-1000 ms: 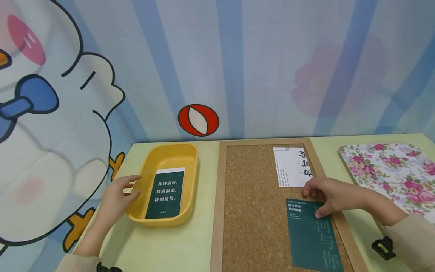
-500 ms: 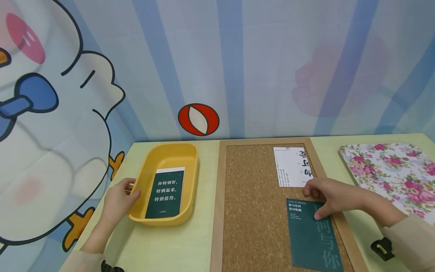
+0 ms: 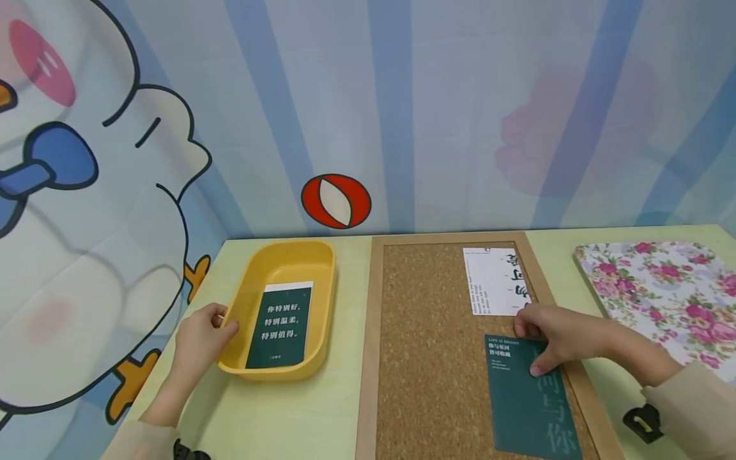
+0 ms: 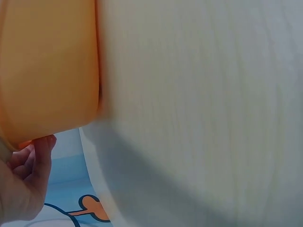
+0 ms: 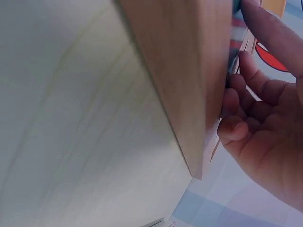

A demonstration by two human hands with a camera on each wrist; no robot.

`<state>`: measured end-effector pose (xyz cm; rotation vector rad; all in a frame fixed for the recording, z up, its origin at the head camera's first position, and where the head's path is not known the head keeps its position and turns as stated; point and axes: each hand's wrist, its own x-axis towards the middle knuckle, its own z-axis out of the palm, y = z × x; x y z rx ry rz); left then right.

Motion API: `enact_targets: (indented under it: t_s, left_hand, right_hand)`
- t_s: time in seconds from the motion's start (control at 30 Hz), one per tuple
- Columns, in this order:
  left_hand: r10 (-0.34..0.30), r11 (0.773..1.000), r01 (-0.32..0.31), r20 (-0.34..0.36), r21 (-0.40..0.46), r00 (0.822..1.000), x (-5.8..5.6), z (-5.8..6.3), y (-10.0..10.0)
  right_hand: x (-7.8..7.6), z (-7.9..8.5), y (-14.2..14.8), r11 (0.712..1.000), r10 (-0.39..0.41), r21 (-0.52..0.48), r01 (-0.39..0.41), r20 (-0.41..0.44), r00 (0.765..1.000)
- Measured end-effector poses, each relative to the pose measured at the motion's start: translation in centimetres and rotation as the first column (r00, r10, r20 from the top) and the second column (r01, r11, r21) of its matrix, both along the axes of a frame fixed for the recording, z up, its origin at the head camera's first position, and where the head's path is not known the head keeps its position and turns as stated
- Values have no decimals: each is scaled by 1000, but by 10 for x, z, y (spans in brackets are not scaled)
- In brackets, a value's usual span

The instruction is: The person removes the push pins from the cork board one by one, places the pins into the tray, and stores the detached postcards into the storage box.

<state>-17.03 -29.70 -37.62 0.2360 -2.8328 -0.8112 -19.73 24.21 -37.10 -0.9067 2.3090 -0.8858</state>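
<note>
My left hand grips the left rim of a yellow plastic tray, thumb over the edge and fingers curled below it. In the left wrist view the fingers reach under the tray. Inside lies a dark green postcard with white lettering. On the right, a cork board in a wooden frame bears a larger dark green postcard. My right hand pinches its top right part, thumb on its face; that corner is hidden. A white postcard lies just beyond, at my fingertips.
A floral tray stands right of the cork board on the pale yellow table. Behind the table hangs a blue striped backdrop with cartoon figures. The board's frame shows as a raised edge in the right wrist view.
My left hand's fingers have moved from spread above the yellow tray's rim to curled beneath it. The right hand has barely shifted; the glare on the larger green postcard's lettering varies.
</note>
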Motion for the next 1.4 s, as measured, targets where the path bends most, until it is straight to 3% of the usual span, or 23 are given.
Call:
enact_targets:
  t_s: [0.3, 0.7, 0.83, 1.07, 1.23, 1.4]
  left_hand:
    - [-17, 1000, 17, 8, -17, 1000, -1, 2, 0]
    - [-59, 998, 59, 52, 4, 997, -4, 6, -7]
    - [-97, 994, 90, 122, 65, 988, -5, 12, -12]
    - [-172, 961, 101, 272, 258, 947, -9, 21, -22]
    - [-188, 939, 76, 316, 335, 930, -11, 20, -28]
    - [-190, 928, 63, 321, 368, 928, -10, 20, -28]
  right_hand:
    - [6, 5, -10, 981, -161, 122, 153, 55, 985]
    - [4, 1, -7, 992, -107, 74, 101, 79, 991]
    - [4, 1, -7, 993, -97, 69, 93, 57, 994]
    - [6, 3, -7, 989, -107, 99, 106, 7, 994]
    - [6, 3, -7, 987, -116, 113, 115, 8, 993]
    - [6, 3, -7, 989, -112, 99, 109, 30, 993]
